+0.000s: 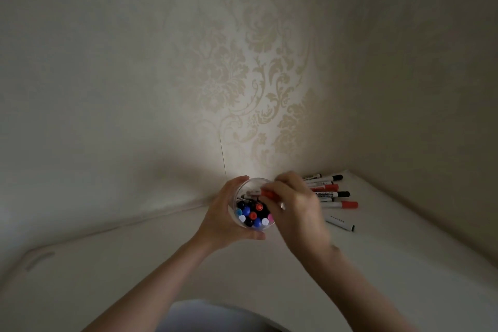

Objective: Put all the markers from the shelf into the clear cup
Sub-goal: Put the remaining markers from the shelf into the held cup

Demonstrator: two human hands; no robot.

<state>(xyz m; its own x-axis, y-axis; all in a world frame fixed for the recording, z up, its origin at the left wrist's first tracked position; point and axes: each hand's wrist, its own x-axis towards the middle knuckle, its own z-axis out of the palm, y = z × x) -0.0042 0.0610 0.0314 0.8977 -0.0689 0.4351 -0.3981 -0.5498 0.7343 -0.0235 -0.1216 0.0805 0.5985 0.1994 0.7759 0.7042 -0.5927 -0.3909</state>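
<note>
My left hand (218,221) grips the clear cup (249,186) from its left side and holds it above the white shelf (377,264). Inside the cup stand several markers (252,217) with blue, black, red, white and pink caps. My right hand (293,207) holds a red-capped marker (265,193) across the cup's mouth, with a second white marker (252,192) beside it. Several more markers (332,194) with red and black caps lie in a pile on the shelf by the right wall. One black-tipped marker (340,223) lies apart, nearer to me.
The shelf sits in a corner, with patterned wallpaper (256,75) behind and a plain wall (431,89) to the right. A pale strip (40,260) lies near the shelf's left edge.
</note>
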